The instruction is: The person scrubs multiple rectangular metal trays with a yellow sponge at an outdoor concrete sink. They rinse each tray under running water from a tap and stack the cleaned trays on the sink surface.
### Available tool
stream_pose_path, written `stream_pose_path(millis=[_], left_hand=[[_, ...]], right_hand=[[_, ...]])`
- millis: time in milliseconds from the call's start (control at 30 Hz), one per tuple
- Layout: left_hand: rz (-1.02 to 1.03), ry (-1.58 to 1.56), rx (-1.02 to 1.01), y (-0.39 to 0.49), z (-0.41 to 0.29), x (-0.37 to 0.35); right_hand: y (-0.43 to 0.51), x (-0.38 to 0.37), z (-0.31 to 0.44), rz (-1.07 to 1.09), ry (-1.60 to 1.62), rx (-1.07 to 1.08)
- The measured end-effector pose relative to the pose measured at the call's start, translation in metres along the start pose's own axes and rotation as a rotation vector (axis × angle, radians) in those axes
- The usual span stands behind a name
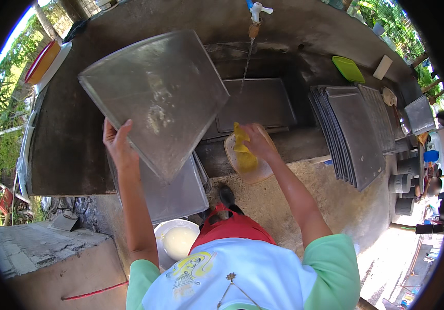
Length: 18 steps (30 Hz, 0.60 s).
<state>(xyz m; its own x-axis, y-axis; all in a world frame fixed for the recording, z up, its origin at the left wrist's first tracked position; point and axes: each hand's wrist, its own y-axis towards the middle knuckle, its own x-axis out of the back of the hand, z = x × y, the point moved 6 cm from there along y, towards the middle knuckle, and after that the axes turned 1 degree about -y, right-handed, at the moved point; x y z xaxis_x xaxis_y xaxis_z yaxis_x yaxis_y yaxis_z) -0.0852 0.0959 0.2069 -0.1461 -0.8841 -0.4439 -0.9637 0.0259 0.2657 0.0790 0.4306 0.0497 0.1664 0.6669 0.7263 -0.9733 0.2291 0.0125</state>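
My left hand (120, 145) grips the lower left edge of a metal baking tray (156, 100), which is held up tilted and shows wet glints on its flat face. My right hand (258, 141) has its fingers on a yellow cloth (244, 153), over a pale oval board or dish (262, 170) at the basin's front edge. Behind it, another metal tray (258, 102) lies in the dark concrete basin. Water runs from a tap with a white handle (258, 11) towards that tray.
A stack of metal trays (355, 135) leans over the basin's right edge. More trays (171, 192) stand below the held tray. A white basin (177, 240) with pale liquid is near my legs. A green plastic lid (348, 69) lies at the back right; a red-rimmed bowl (44, 62) sits far left.
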Motion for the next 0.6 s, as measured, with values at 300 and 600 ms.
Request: stream_pose_path(millis=[300,600], left_hand=[[0.005,0.007,0.449,0.043,0.248,-0.029],[0.775,1.198,0.026,-0.022,0.240,-0.081]], right_hand=[[-0.063,-0.053,0.007,0.110,-0.558,0.083],[-0.041,-0.048,-0.018,0.130,-0.334,-0.004]])
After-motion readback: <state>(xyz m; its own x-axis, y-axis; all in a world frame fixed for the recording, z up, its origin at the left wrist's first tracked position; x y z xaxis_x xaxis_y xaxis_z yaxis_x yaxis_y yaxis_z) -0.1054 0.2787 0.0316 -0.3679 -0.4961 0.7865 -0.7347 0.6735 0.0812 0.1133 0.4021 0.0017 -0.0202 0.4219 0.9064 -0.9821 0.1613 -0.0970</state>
